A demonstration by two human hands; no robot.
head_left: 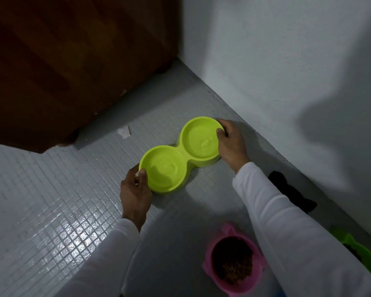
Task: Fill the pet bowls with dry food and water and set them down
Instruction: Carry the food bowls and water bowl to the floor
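— Where was the green double bowl (181,154)?
— On the tiled floor (58,211) by the wall, left hand (135,189) and right hand (230,142) gripping opposite rims.
— Contents?
— Water in both wells (seemingly); the pink bowl (234,261) nearby held kibble.

Landmark: double bowl (180,156).

- Fingers of the left hand (135,189) are hidden under the bowl's near-left rim; only the thumb is seen on top.
- Fingers of the right hand (230,142) are hidden behind the far-right rim; the grip cannot be fully made out.
- Contents of the two wells are unclear: pale and glossy, level not readable.
- Pink bowl (234,262), nearer than the double bowl and to its right, is partly covered by the right sleeve (287,221).
- Green item (358,254), farther right, is cut off by the frame edge and blurred.
- Black object (291,191), by the wall right of the double bowl, is too dark to identify.
- Wooden furniture (73,61), beyond the double bowl, is cut off at the top and left.
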